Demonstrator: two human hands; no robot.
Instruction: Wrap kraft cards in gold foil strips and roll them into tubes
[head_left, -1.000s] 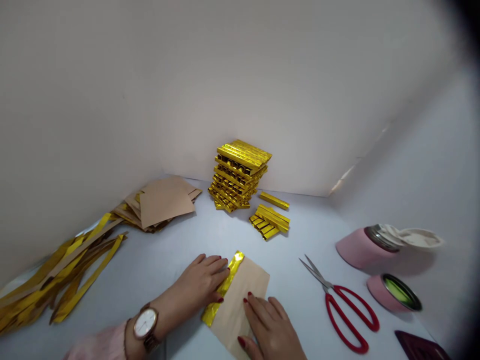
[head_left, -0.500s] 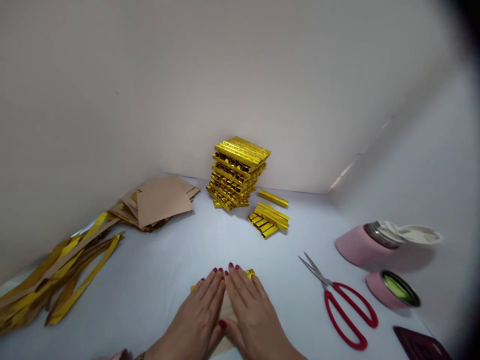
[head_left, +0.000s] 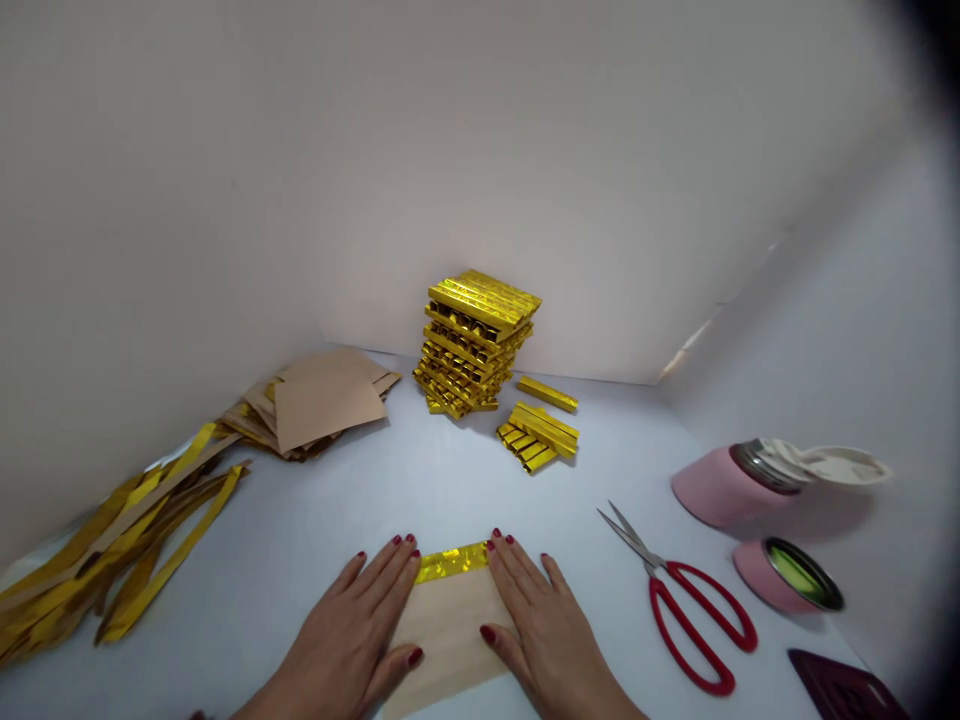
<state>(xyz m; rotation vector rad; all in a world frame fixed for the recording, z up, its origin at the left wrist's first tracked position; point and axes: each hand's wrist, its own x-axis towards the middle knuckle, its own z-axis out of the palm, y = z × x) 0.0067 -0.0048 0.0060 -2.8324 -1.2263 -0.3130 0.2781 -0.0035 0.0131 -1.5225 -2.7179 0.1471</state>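
A sheet of tan-backed paper lies at the front of the table, its far edge folded over into a narrow shiny gold strip. My left hand rests flat over the sheet's left side, fingertips at the left end of the gold fold. On the opposite side, my right hand lies flat with its fingertips at the fold's right end. Both hands have their fingers stretched out and hold nothing. Parts of the sheet's two sides are hidden under the hands.
Red-handled scissors lie partly open at right, near a pink flask and its cup. Gold folded strips form a stack at the back. Tan sheets and gold offcuts lie at left.
My hands have slid apart from the middle of the sheet toward its two ends, left hand leftward and right hand rightward. More of the gold fold and tan paper shows between them.
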